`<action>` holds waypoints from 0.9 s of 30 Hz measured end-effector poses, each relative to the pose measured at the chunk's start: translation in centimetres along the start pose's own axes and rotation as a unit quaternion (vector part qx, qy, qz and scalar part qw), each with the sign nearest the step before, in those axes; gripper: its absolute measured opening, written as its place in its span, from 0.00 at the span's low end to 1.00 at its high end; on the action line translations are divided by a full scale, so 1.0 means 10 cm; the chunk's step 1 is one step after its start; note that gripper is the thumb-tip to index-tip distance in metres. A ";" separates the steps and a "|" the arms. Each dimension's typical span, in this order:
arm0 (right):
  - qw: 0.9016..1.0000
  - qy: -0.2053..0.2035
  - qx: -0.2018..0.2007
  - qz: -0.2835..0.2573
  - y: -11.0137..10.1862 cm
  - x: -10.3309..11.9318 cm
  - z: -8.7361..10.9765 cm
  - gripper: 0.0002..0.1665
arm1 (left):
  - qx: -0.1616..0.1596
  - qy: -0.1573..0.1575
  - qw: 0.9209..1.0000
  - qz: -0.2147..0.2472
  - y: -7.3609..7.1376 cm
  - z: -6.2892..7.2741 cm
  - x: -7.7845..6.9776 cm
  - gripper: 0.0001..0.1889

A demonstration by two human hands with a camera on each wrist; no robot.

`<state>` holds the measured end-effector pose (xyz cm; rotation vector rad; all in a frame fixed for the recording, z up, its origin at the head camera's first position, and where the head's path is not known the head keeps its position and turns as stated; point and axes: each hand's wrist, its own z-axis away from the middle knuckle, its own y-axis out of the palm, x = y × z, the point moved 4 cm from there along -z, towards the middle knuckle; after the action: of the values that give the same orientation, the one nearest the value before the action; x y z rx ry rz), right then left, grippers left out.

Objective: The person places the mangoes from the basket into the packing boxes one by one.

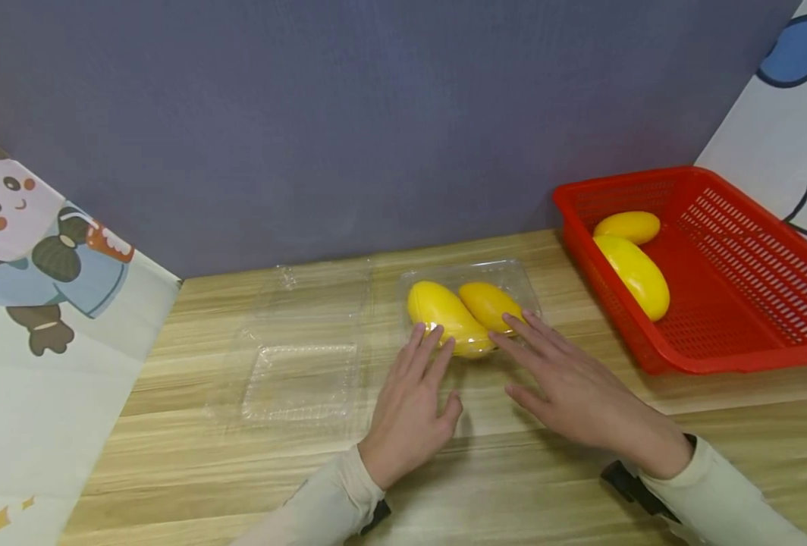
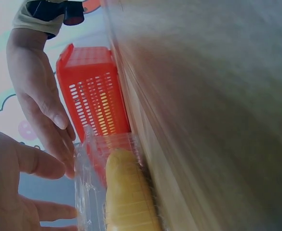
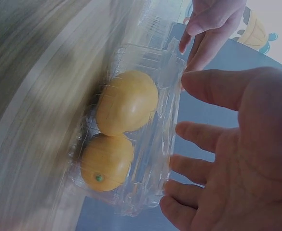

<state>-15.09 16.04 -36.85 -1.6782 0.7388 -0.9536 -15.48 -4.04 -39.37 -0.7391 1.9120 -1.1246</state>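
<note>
Two yellow mangoes, a larger one (image 1: 444,311) and a smaller one (image 1: 488,303), lie side by side inside a clear plastic clamshell box (image 3: 150,144) with its lid down over them. My left hand (image 1: 413,409) reaches to the box's near left side, its fingertips on the lid. My right hand (image 1: 574,387) lies over the near right side, fingers spread and fairly straight, tips touching the lid. Neither hand curls around anything. In the right wrist view the smaller mango shows a green dot at its end.
A second clear clamshell box (image 1: 301,379) lies opened out on the wooden table (image 1: 171,455) at left. A red plastic basket (image 1: 745,356) stands at right, holding a small yellow mango (image 1: 629,226) and a larger one (image 1: 635,277). A grey wall (image 1: 308,136) rises behind.
</note>
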 end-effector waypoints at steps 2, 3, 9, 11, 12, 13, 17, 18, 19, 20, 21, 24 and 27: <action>1.000 -0.001 -0.005 0.000 0.00 0.00 -0.01 0.40 | 0.003 0.000 1.000 -0.001 0.01 -0.01 0.00 0.35; 1.000 -0.001 -0.007 0.000 0.01 0.00 -0.02 0.40 | 0.004 0.000 1.000 -0.002 0.01 -0.01 0.00 0.35; 1.000 0.000 -0.023 0.003 0.00 -0.02 -0.05 0.39 | 0.007 0.013 1.000 -0.019 0.01 -0.04 0.00 0.35; 0.999 0.000 -0.032 0.002 0.00 -0.03 -0.06 0.39 | 0.006 0.016 1.000 -0.021 0.00 -0.06 0.01 0.35; 0.999 -0.001 -0.037 0.003 -0.01 -0.03 -0.07 0.38 | 0.005 0.018 1.000 -0.020 0.00 -0.07 0.01 0.34; 0.999 -0.002 -0.043 0.003 -0.01 -0.03 -0.07 0.38 | 0.004 0.020 1.000 -0.020 0.00 -0.08 0.01 0.34; 0.998 -0.001 -0.062 0.006 -0.02 -0.03 -0.10 0.36 | 0.001 0.023 1.000 -0.018 0.01 -0.11 0.02 0.33; 0.998 0.000 -0.065 0.007 -0.02 -0.03 -0.11 0.35 | 0.002 0.023 1.000 -0.016 0.01 -0.12 0.03 0.33; 0.998 0.001 -0.067 0.008 -0.02 -0.03 -0.12 0.35 | 0.002 0.023 1.000 -0.015 0.01 -0.13 0.03 0.33; 0.997 0.002 -0.071 0.010 -0.02 -0.03 -0.12 0.34 | 0.002 0.024 1.000 -0.014 0.01 -0.14 0.03 0.33; 0.997 0.002 -0.073 0.012 -0.02 -0.03 -0.13 0.34 | 0.002 0.024 1.000 -0.013 0.01 -0.15 0.03 0.32; 0.996 0.004 -0.082 0.020 -0.03 -0.04 -0.17 0.33 | -0.001 0.028 1.000 -0.012 0.01 -0.18 0.03 0.32; 0.996 0.002 -0.087 0.027 -0.03 -0.05 -0.21 0.32 | -0.006 0.034 0.999 -0.013 0.01 -0.21 0.03 0.33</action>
<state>-17.15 15.53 -36.36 -1.7978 0.8871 -0.8746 -17.42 -3.33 -38.97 -0.7440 1.9725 -1.1677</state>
